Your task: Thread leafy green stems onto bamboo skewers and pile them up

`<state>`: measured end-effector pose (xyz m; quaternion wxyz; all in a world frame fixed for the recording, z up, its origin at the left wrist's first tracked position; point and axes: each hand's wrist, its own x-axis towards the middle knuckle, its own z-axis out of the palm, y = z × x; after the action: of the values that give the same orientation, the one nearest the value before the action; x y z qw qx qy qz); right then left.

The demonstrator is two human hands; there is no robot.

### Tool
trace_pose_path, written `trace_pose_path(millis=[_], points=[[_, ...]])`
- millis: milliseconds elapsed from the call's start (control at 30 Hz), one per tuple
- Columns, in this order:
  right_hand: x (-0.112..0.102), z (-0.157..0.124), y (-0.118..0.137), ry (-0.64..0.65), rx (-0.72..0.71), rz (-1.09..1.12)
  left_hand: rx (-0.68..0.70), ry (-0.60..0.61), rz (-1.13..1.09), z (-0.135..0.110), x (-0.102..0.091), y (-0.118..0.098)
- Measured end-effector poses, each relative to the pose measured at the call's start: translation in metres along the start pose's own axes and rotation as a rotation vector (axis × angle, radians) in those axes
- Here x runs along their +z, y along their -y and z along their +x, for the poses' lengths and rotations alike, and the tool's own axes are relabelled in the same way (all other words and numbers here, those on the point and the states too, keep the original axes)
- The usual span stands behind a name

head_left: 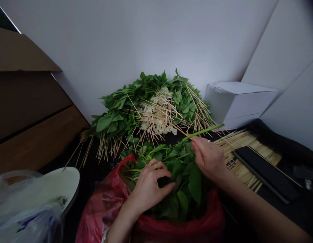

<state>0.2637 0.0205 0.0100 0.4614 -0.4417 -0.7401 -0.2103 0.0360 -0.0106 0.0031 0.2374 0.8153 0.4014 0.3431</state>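
My left hand [150, 185], with a ring on it, reaches into the green leaves [178, 199] that fill a red plastic bag [103, 206]. Its thumb and fingers are curved and apart, with a gap between them. Above the right side of the bag, my right hand [210, 158] is closed on a bamboo skewer [180, 130] and a green stem [209, 129] that points up to the right. Behind the bag lies a heap of leafy bunches [113, 116] with skewers in them, and white pieces [160, 125] with skewers at its middle.
On the left stand a white bowl [72, 179], a clear plastic bag [24, 219] and a cardboard box [22, 98]. A white box [232, 104] stands at the back right. Loose skewers [262, 148], scissors [231, 163] and a dark phone-like slab [265, 173] lie on the right.
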Motion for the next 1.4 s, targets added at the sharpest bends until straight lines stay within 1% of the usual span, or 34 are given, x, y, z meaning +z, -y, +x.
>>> trace_pose_path(millis=[33,100,233,333,467,567,667,800,867,967,1000,1033,1100,1133,1167,1200,1233,1300,1367,1400], points=[[0.000,0.000,0.000,0.005,0.005,0.007,-0.018,-0.010,-0.037,0.001,-0.001,0.000],[0.000,-0.001,0.000,0.007,0.025,0.041,-0.099,-0.053,-0.220,0.001,-0.005,0.000],[0.001,-0.001,0.000,0.022,0.082,0.131,-0.356,-0.185,-0.858,0.000,-0.018,0.001],[0.002,-0.001,0.000,0.042,0.092,0.163,-0.441,-0.248,-1.239,0.001,-0.025,0.003],[0.002,-0.002,0.004,0.066,0.063,0.203,-0.508,-0.305,-1.540,0.006,-0.026,0.007],[0.001,-0.004,0.012,0.064,0.002,0.256,-0.545,-0.289,-1.624,0.008,-0.025,0.012],[-0.001,-0.009,0.023,0.095,-0.134,0.273,-0.559,-0.249,-1.608,0.007,-0.022,0.015],[0.001,-0.016,0.034,0.128,-0.365,0.195,-0.574,-0.210,-1.621,0.006,-0.018,0.015],[0.002,-0.019,0.036,0.141,-0.430,0.169,-0.589,-0.199,-1.610,0.006,-0.017,0.013],[0.004,-0.023,0.033,0.116,-0.457,0.175,-0.587,-0.228,-1.539,0.008,-0.016,0.011],[0.005,-0.024,0.032,0.103,-0.450,0.176,-0.576,-0.270,-1.498,0.009,-0.016,0.011],[0.006,-0.025,0.031,0.093,-0.436,0.174,-0.562,-0.343,-1.437,0.010,-0.017,0.011],[0.006,-0.025,0.029,0.085,-0.397,0.164,-0.489,-0.566,-1.225,0.010,-0.018,0.013],[0.007,-0.024,0.029,0.085,-0.381,0.158,-0.415,-0.685,-1.068,0.009,-0.018,0.013],[0.007,-0.023,0.029,0.084,-0.371,0.156,-0.323,-0.772,-0.885,0.008,-0.019,0.014],[0.007,-0.023,0.030,0.080,-0.369,0.160,-0.222,-0.808,-0.694,0.005,-0.020,0.013],[0.007,-0.022,0.031,0.074,-0.368,0.164,-0.124,-0.793,-0.514,0.002,-0.020,0.011],[0.006,-0.020,0.032,0.066,-0.347,0.165,0.026,-0.655,-0.253,-0.004,-0.020,0.005],[0.006,-0.019,0.033,0.062,-0.308,0.170,0.106,-0.503,-0.135,-0.007,-0.019,-0.003],[0.006,-0.018,0.033,0.063,-0.288,0.174,0.128,-0.453,-0.112,-0.008,-0.017,-0.005]])
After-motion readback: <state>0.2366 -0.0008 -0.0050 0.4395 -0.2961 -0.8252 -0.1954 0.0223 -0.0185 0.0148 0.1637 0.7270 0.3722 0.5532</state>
